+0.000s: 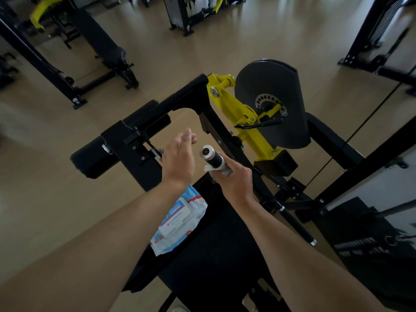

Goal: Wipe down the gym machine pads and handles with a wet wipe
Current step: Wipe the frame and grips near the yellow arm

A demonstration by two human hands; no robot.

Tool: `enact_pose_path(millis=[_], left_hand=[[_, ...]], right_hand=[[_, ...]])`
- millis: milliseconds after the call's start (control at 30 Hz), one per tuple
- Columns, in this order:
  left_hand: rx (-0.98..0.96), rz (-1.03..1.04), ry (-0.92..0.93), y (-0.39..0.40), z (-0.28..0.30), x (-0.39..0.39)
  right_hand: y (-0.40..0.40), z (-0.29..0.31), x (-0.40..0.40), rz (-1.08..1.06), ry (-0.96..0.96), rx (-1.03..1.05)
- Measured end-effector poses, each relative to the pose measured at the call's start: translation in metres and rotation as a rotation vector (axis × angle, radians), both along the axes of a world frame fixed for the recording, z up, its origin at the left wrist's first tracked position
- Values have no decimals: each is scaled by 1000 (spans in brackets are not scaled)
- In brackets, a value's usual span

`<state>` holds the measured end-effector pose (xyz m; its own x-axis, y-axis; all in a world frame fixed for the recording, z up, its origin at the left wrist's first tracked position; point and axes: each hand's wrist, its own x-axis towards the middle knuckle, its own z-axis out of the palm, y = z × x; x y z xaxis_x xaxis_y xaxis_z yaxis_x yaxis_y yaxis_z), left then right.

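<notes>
Head view, looking down over a black-and-yellow gym machine on a pale wood floor.

Right hand [234, 180]: grip closed around the near handle [211, 157], with the white wipe [221, 171] pressed between palm and handle. Only crumpled edges of the wipe show, at the top of the fist and on its left side; the rest is hidden inside the hand. The handle's black sleeve and chrome end cap stick out beyond the fist, pointing up toward the camera. Its lower part is covered by the hand.

Left hand [179, 157]: grip wide, fingers extended and together, holding nothing. It hovers just left of the handle, apart from it. The fingertips are slightly blurred.

Wipe pack [179, 221]: blue and white, lying on the left edge of the black seat pad [216, 251]. The left forearm crosses over its upper corner; the label text is too small to read.

Roller pad [119, 140]: black, beyond the left hand, on a black bracket. Its left end looks scuffed, detail unclear.

Second handle [297, 227]: black with chrome end, low on the right, untouched.

Yellow arm [238, 113] and dark cam disc [272, 102] sit behind the hands. Other machines in the background are dim and cut off by the frame edges.
</notes>
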<state>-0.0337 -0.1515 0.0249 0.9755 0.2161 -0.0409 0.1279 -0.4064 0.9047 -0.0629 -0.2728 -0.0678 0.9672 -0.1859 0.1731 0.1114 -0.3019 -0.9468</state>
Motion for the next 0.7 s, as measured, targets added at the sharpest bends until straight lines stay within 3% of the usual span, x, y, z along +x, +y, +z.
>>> enact_pose_path(millis=[167,367,567,700], left_hand=[[-70,-12,-24,-20,18,-22],[48,-47,3,-14,12,-51],[249,-165,22,-7,17,-57],[259,-198,51,-7,24,-57]], right_hand=[[15,25,-6,-50,-195,54],[-4,-9,-16,-89,-12,-65],[4,14,-11,-108,-258,3],[-7,-9,-9,-40,-6,-42]])
